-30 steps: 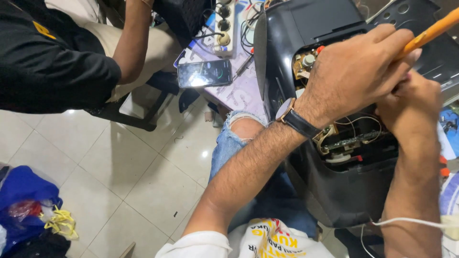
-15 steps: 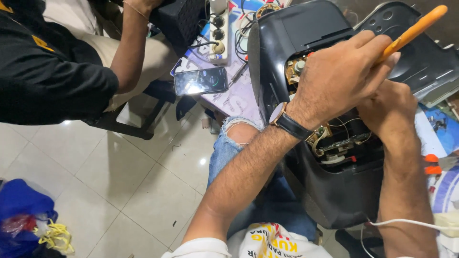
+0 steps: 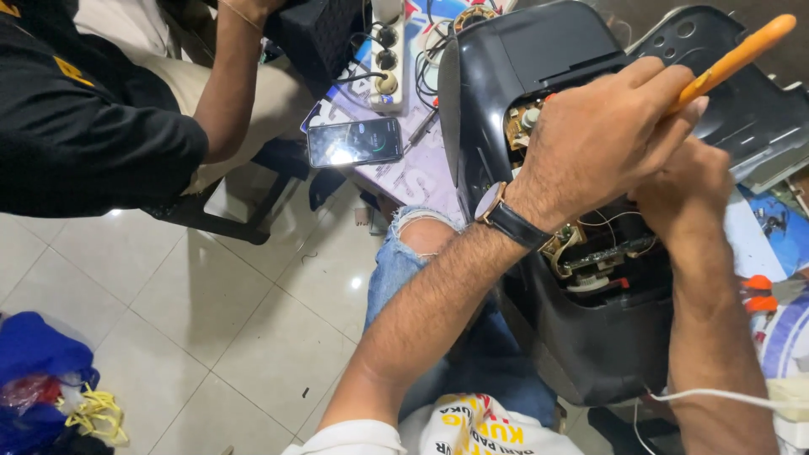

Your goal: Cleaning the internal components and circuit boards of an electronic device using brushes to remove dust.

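Observation:
A black plastic appliance housing (image 3: 581, 337) rests on my lap with its top opened, showing circuit boards and wires (image 3: 594, 257) inside. My left hand (image 3: 602, 139), a watch on its wrist, is closed around the orange handle of a tool (image 3: 733, 59) whose tip goes down into the opening. My right hand (image 3: 687, 202) sits just under and behind the left one, reaching into the same opening; what its fingers hold is hidden.
A smartphone (image 3: 354, 141) with a lit screen lies on a printed table edge, next to a white power strip (image 3: 386, 59). Another person in a black shirt (image 3: 93, 126) sits at the upper left. Orange-handled pliers (image 3: 763, 293) lie at right. Blue cloth (image 3: 38, 379) lies on the tiled floor.
The view has shifted slightly, so the housing and both hands sit a bit lower and to the left. The hands keep their grip and place over the opening.

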